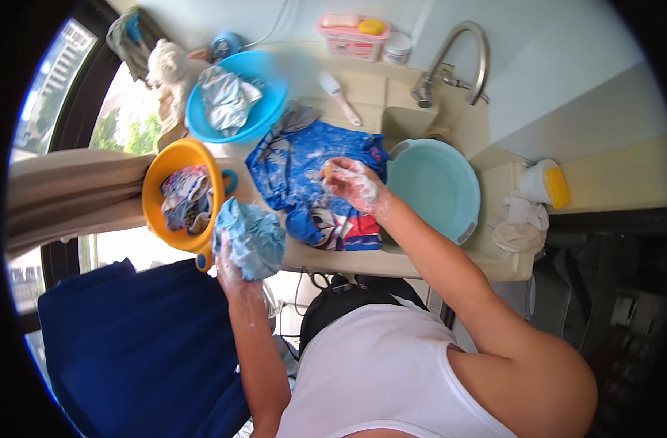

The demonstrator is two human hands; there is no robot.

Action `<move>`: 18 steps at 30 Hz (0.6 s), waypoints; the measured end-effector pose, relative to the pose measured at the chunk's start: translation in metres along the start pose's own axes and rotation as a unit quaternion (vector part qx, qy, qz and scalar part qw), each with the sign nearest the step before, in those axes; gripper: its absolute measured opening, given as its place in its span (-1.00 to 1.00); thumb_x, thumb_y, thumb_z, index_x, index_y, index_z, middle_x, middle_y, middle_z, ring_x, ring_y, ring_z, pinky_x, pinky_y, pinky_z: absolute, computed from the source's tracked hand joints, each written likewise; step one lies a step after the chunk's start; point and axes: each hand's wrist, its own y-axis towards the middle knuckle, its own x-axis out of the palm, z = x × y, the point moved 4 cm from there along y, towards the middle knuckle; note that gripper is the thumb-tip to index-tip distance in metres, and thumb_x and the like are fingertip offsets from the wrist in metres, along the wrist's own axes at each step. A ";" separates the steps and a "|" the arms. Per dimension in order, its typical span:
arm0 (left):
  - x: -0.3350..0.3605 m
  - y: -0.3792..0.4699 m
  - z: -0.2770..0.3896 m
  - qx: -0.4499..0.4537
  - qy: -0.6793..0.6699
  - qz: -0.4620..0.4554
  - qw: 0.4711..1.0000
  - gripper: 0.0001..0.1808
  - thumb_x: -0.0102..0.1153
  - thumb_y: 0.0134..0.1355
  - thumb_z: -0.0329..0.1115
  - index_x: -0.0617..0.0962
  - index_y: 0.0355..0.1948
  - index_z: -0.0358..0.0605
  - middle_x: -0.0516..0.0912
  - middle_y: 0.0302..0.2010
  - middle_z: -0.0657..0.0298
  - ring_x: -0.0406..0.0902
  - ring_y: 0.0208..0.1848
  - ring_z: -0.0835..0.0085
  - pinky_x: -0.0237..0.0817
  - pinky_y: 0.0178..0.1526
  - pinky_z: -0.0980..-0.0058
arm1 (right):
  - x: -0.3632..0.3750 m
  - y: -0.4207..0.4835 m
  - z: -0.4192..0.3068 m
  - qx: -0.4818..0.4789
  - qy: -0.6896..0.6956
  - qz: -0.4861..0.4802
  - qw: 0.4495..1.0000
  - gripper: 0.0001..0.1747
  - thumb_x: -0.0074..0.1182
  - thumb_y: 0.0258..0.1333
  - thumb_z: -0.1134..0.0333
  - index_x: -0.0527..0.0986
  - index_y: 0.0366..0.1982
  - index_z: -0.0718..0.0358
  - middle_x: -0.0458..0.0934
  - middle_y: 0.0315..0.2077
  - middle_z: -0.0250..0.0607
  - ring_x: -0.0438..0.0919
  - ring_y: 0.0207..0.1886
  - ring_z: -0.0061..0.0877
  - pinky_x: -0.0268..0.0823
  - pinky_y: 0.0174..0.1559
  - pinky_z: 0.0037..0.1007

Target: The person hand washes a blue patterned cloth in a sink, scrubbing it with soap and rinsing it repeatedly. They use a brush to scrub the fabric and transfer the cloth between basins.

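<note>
My left hand (232, 265) grips a crumpled light-blue cloth (251, 235) beside the orange basin. Suds coat my right hand (356, 185), whose fingers are curled around a small yellowish piece, which looks like a bar of soap (328, 170). Below that hand, a soapy blue garment (311, 159) with red and white printed parts lies spread on the sink's ribbed slab. A pale turquoise basin (434, 189) sits in the sink bowl to the right of the garment. The orange basin (150, 202) at the left holds several small patterned clothes (188, 197).
Behind stand a bright blue basin (193, 123) with pale cloth, a white-and-pink brush (340, 98), a pink box (352, 44) with soap bars and a curved metal faucet (484, 55). White cloths (522, 224) lie at the right rim. Dark-blue fabric (141, 350) hangs at lower left.
</note>
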 end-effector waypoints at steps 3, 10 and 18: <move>0.012 -0.005 0.004 -0.011 0.016 -0.019 1.000 -0.54 0.12 0.53 -0.16 0.52 0.34 -0.16 0.69 0.15 0.14 0.67 0.16 0.18 0.53 0.25 0.11 | 0.006 -0.031 -0.009 -0.003 -0.045 0.004 0.999 -0.82 0.25 0.35 0.41 0.59 -0.05 0.21 0.66 -0.15 -0.31 0.67 -0.14 -0.59 0.56 -0.13 -0.56; 0.021 0.016 -0.005 -0.038 0.032 -0.054 0.997 -0.53 0.12 0.54 -0.13 0.51 0.34 -0.15 0.67 0.19 0.13 0.62 0.22 0.19 0.47 0.31 0.12 | -0.024 -0.126 -0.069 -0.100 -0.102 0.133 0.981 -0.72 0.28 0.34 0.40 0.58 0.03 0.30 0.69 -0.17 -0.27 0.69 -0.19 -0.59 0.60 -0.12 -0.52; 0.010 0.033 -0.013 -0.067 0.060 -0.051 0.995 -0.48 0.14 0.53 -0.08 0.48 0.36 -0.16 0.64 0.22 0.12 0.60 0.25 0.18 0.46 0.33 0.12 | -0.129 -0.352 -0.276 -0.334 -0.319 0.516 0.721 -0.79 0.25 0.28 0.59 0.61 -0.06 0.47 0.72 -0.29 -0.10 0.69 -0.44 -0.47 0.63 -0.34 -0.50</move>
